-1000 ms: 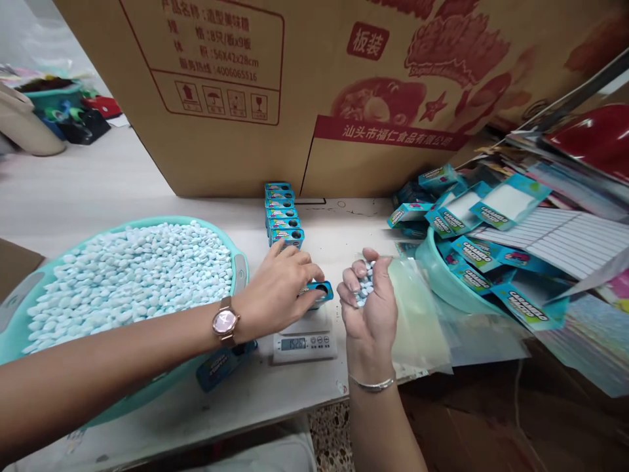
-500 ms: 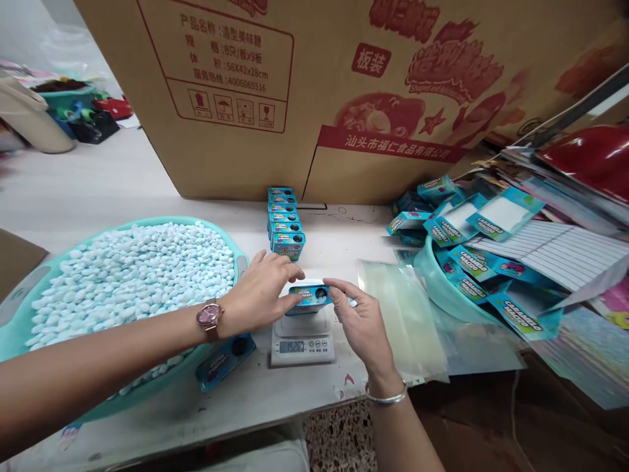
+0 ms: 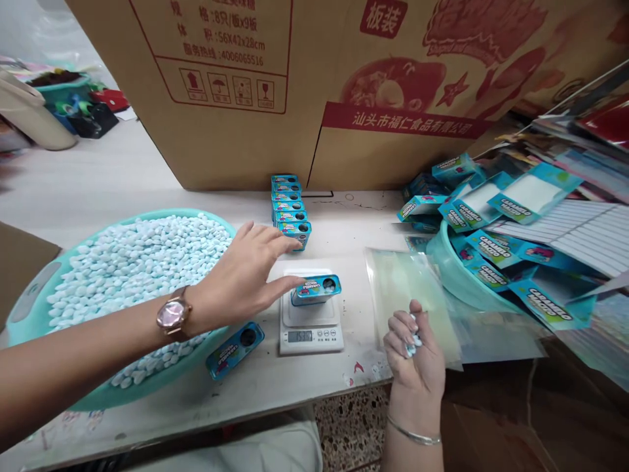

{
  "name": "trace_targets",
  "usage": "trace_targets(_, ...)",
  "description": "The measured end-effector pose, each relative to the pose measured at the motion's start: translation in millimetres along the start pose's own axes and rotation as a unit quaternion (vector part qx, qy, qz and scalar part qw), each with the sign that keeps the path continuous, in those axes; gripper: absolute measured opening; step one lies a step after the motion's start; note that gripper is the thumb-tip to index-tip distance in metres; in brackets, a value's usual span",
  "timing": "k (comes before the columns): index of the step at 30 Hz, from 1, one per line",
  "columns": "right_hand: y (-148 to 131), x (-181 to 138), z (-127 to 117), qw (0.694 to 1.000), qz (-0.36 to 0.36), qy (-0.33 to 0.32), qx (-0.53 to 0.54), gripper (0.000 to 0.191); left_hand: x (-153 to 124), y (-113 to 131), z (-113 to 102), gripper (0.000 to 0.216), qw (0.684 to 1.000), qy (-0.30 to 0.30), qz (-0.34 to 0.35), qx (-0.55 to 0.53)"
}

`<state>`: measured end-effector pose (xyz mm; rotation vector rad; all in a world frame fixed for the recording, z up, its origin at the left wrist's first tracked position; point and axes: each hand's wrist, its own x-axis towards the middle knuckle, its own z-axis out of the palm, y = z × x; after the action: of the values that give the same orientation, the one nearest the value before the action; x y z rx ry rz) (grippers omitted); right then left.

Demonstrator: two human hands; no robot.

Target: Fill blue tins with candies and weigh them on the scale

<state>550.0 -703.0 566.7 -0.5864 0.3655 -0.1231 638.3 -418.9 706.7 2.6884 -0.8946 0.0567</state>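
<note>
A small blue candy box (image 3: 315, 289) lies on a white digital scale (image 3: 310, 318) at the table's middle. My left hand (image 3: 240, 278), with a watch on its wrist, reaches over a teal basin (image 3: 29, 301) heaped with pale blue candies (image 3: 132, 262); its fingers are spread and the fingertips touch the box's left end. My right hand (image 3: 415, 351) is pulled back at the table's front edge, palm up, fingers curled around a few pale blue candies. A row of several filled blue boxes (image 3: 289, 206) stands behind the scale.
A large printed cardboard carton (image 3: 304, 92) walls off the back. A second teal basin (image 3: 449, 275) with flat blue box blanks sits right, under stacked card sheets (image 3: 565, 229). Clear plastic bags (image 3: 407, 295) lie beside the scale. One blue box (image 3: 234, 351) lies near the front edge.
My right hand left the box on the scale and drew back toward me, turning palm up with candies. My left hand opened its fingers and stays at the box.
</note>
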Motion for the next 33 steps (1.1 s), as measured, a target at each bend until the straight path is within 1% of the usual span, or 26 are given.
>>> trace_targets(2, 5.0, -4.1, -7.0, 1.000, 0.009, 0.008, 0.009, 0.016, 3.8, 7.0, 8.3, 0.049, 0.999, -0.017, 0.022, 0.028)
trace_targets(4, 7.8, -4.6, -8.7, 1.000, 0.017, 0.010, 0.016, 0.017, 9.3, 16.0, 17.6, 0.054, 0.997, -0.036, 0.045, 0.046)
trace_targets(8, 8.6, 1.1, -3.8, 0.999, 0.030, 0.012, 0.042, 0.017, 20.7, 31.3, 29.7, 0.059, 0.994, -0.052, 0.078, 0.058)
trace_targets(12, 11.2, 6.9, 6.5, 0.998, 0.037, 0.019, 0.050, 0.018, 26.6, 34.0, 33.8, 0.061, 0.994, -0.052, 0.074, 0.060)
trace_targets(14, 13.6, 7.8, 16.7, 0.999, 0.039, 0.018, 0.011, 0.018, 27.3, 31.3, 36.9, 0.061, 0.994, -0.060, 0.068, 0.062)
trace_targets(16, 15.4, 7.8, 31.2, 0.997, 0.031, 0.005, -0.068, 0.019, 27.2, 27.7, 41.4, 0.061, 0.994, -0.074, 0.058, 0.060)
trace_targets(17, 15.7, 7.6, 39.5, 0.992, 0.022, -0.011, -0.121, 0.019, 27.1, 26.0, 43.8, 0.060, 0.994, -0.082, 0.052, 0.057)
trace_targets(19, 14.5, 7.7, 56.5, 0.969, -0.001, -0.065, -0.240, 0.021, 26.6, 23.2, 48.0, 0.057, 0.993, -0.097, 0.040, 0.046)
trace_targets(22, 10.1, 9.5, 76.7, 0.903, -0.029, -0.149, -0.402, 0.024, 25.0, 20.5, 51.2, 0.055, 0.994, -0.106, 0.028, 0.024)
trace_targets(24, 7.4, 11.5, 84.5, 0.862, -0.048, -0.177, -0.472, 0.026, 23.5, 18.8, 51.5, 0.054, 0.994, -0.106, 0.021, 0.010)
trace_targets(26, 6.3, 13.7, 88.8, 0.835, -0.063, -0.192, -0.512, 0.027, 22.1, 16.8, 51.3, 0.054, 0.994, -0.106, 0.011, -0.001)
trace_targets(30, 8.1, 16.8, 93.8, 0.794, -0.073, -0.230, -0.558, 0.028, 21.0, 13.3, 51.7, 0.055, 0.994, -0.107, -0.003, -0.021)
trace_targets(33, 9.0, 18.0, 97.1, 0.763, -0.086, -0.234, -0.596, 0.027, 20.7, 12.5, 52.2, 0.053, 0.994, -0.108, -0.002, -0.030)
